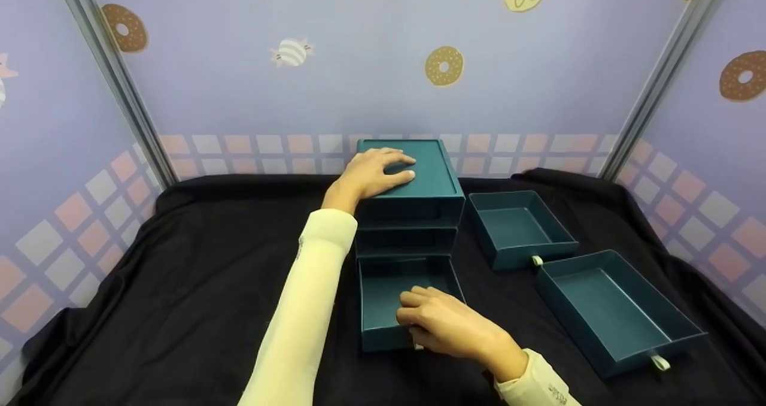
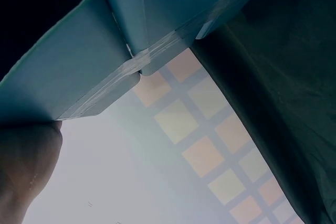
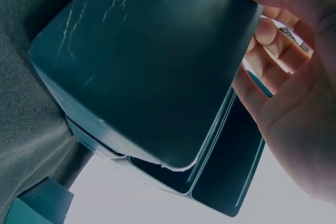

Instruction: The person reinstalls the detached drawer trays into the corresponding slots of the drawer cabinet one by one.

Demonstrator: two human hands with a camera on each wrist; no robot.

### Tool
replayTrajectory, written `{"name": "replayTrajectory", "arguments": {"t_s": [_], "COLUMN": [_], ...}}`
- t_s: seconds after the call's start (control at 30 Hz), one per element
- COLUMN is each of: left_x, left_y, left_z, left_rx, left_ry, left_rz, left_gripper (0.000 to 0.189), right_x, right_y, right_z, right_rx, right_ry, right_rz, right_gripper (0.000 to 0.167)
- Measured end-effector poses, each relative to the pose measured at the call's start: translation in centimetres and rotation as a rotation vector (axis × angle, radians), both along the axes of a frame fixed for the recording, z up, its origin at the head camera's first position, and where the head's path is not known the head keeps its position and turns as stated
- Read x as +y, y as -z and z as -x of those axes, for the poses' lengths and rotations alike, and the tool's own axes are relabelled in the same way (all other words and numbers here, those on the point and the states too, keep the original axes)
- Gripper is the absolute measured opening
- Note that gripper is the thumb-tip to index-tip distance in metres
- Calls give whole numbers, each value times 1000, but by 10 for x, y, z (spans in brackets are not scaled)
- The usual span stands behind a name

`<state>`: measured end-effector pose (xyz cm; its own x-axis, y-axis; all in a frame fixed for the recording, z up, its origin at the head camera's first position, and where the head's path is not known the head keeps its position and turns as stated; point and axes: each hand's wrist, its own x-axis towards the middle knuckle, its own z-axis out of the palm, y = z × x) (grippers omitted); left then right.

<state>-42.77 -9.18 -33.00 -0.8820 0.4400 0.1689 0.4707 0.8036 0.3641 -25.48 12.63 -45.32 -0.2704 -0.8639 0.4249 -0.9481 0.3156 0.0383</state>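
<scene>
Evidently the two hands share one job on the cabinet [image 1: 434, 167]: the left hand [image 1: 374, 172] rests on its top, fingers spread and gripping nothing there, probably to steady the light shell against any tug at the front. The right hand [image 1: 446, 322] pinches the near wall of the low drawer [image 1: 386, 338], thumb outside and fingers over the rim, a hold that would suit drawing or guiding it straight. This drawer juts toward the near side from the lowest bay; whether its far end sits inside the cabinet, I cannot tell.

Above it, both upper bays [image 1: 413, 212] are without drawers. Two loose ones, the far drawer [image 1: 514, 257] and the near drawer [image 1: 634, 363], lie upright on the right of the black cloth [image 1: 179, 298], apparently set aside to leave room in front (each has a pale pull tab [image 1: 660, 363] on its near wall).
</scene>
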Motion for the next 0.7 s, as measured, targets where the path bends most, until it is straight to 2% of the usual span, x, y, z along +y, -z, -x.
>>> {"name": "replayTrajectory", "arguments": {"t_s": [0.37,0.7], "left_x": [1,1], "left_y": [-1,-1], "left_z": [1,0], "left_rx": [11,-8], "left_ry": [5,2], "left_rz": [3,-3], "left_gripper": [52,53], "right_x": [1,3], "right_y": [3,8], "right_z": [4,10], "right_rx": [-7,-6], "right_ry": [75,112], "right_rz": [4,8], "right_gripper": [29,26]}}
